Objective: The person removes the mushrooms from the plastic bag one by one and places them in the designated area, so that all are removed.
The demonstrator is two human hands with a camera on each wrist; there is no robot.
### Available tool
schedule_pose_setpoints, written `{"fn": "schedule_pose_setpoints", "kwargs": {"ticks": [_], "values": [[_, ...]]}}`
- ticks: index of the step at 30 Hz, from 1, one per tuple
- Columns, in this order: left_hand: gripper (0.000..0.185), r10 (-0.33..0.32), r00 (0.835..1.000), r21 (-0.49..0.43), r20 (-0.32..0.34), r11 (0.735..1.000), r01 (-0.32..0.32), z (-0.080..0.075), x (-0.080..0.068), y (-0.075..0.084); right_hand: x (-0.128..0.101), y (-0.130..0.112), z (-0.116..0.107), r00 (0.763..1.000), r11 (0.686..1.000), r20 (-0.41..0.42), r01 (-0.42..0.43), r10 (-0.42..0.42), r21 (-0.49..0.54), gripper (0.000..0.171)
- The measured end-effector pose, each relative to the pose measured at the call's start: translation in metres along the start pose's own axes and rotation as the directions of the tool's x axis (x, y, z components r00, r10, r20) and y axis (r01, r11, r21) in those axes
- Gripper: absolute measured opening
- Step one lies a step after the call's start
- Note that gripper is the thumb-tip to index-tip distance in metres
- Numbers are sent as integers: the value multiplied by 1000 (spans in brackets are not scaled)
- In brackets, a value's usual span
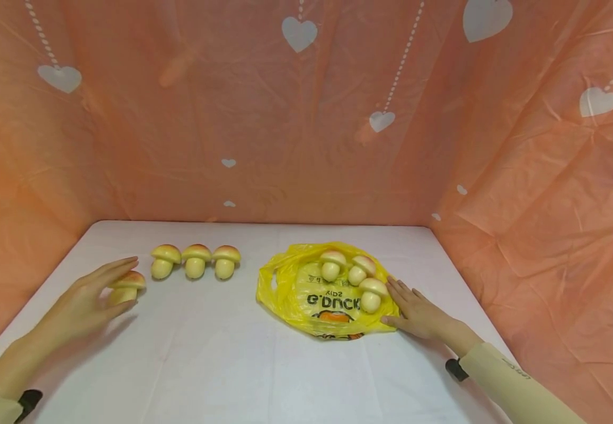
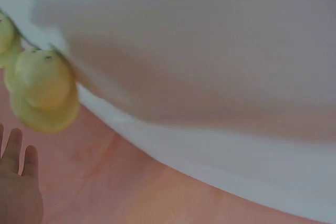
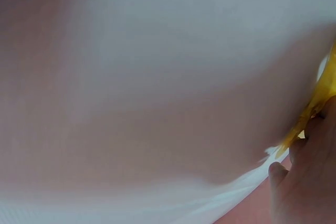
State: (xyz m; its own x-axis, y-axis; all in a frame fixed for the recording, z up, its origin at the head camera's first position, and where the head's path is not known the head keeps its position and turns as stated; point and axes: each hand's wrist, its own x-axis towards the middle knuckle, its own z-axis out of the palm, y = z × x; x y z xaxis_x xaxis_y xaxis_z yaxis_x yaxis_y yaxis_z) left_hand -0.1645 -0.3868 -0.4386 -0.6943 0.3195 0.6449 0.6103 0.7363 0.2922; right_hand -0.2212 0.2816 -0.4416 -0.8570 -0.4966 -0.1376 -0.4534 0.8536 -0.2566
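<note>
Backing the white tabletop (image 1: 205,353) is creased orange sheeting (image 1: 264,118); left hand (image 1: 80,300) spreads loosely around a mushroom (image 1: 128,284); right hand (image 1: 421,312), fingers straight, touches yellow bag (image 1: 291,294).

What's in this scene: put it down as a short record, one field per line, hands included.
Left hand: fingers open around one mushroom; contact unclear
Right hand: fingers extended at the bag's right edge
Row: three mushrooms, beyond the left hand
Bag: yellow plastic, printed, three mushrooms on it
Mushroom total: seven
Table: white
Backdrop: orange, pale hearts
</note>
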Motion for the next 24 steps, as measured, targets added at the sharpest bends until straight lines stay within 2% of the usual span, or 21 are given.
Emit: {"fn": "schedule_pose_setpoints", "kwargs": {"ticks": [6, 14, 20, 24], "values": [[84, -51, 999, -33, -18, 998, 51, 13, 21, 20, 0, -1, 0, 1000, 1000, 7, -1, 1, 2, 94], [83, -13, 998, -103, -64, 995, 6, 36, 56, 45, -1, 0, -1, 1000, 1000, 12, -7, 7, 10, 95], [75, -54, 998, -140, -28, 989, 49, 55, 83, 63, -1, -2, -2, 1000, 1000, 7, -8, 8, 14, 94], [70, -38, 999, -179, -25, 983, 33, 71, 100, 75, -1, -3, -2, 1000, 1000, 10, -10, 10, 16, 94]]}}
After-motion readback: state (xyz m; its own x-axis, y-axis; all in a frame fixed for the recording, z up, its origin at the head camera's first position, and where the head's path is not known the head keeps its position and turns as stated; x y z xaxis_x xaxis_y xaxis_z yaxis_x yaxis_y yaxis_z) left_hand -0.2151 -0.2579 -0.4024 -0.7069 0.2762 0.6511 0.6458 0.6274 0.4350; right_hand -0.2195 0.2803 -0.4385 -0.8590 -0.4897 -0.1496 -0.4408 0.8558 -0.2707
